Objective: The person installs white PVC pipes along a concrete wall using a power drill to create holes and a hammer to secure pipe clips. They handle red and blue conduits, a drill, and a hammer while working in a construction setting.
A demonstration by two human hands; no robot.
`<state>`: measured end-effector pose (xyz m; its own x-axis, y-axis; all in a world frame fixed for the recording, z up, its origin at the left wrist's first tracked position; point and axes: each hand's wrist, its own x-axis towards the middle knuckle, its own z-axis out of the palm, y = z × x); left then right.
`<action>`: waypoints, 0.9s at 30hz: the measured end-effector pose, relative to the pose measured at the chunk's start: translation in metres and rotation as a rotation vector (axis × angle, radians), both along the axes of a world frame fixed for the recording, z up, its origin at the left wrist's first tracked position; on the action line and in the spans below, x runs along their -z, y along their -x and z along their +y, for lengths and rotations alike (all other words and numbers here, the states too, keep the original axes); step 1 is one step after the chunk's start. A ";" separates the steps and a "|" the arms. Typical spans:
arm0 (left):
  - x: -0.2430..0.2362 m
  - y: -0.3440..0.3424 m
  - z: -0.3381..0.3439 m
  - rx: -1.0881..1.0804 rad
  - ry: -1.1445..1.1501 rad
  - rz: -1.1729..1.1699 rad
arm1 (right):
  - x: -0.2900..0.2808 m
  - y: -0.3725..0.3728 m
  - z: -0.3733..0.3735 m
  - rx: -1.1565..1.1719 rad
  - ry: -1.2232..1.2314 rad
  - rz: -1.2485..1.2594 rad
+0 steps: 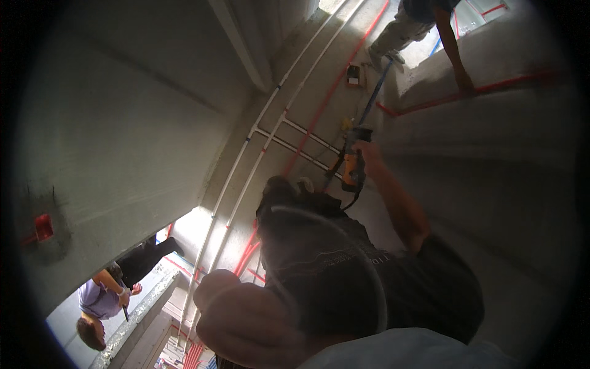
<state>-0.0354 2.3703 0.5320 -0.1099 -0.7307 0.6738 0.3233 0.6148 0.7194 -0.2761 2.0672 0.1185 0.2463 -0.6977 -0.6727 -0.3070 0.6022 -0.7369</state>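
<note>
My right hand point(367, 155) is closed round the body of an orange-and-black power tool point(351, 165), held away from my dark shirt. A dark cord hangs from the tool's lower end. The kind of tool and its working tip do not show clearly. My left arm point(252, 317) is bent at the lower edge, and its hand cannot be seen. Near the tool, a small pale object point(304, 183) shows at the edge of my dark clothing, too unclear to name.
White pipes point(243, 163) with cross branches and a red pipe point(329, 101) run past the tool. A small box point(353, 75) and a blue strip point(376, 89) lie beyond. One co-worker point(405, 31) touches the right wall; another person point(107, 292) stands at lower left.
</note>
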 end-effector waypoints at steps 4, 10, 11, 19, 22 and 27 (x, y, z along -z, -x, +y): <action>0.024 -0.055 -0.055 0.008 0.020 0.007 | -0.032 -0.053 -0.067 -0.019 -0.069 -0.060; 0.087 -0.127 -0.156 -0.024 0.101 0.122 | -0.092 -0.132 -0.157 -0.083 0.006 0.024; 0.088 -0.137 -0.178 -0.047 0.133 0.118 | -0.087 -0.138 -0.172 -0.099 0.038 -0.024; 0.108 -0.177 -0.313 -0.179 -0.177 0.192 | -0.177 -0.250 -0.282 -0.277 0.059 0.143; 0.135 -0.169 -0.351 -0.207 -0.414 0.155 | -0.151 -0.239 -0.359 -0.341 0.022 0.106; 0.184 -0.153 -0.402 -0.658 -0.839 -0.123 | -0.110 -0.302 -0.436 -0.435 -0.022 0.024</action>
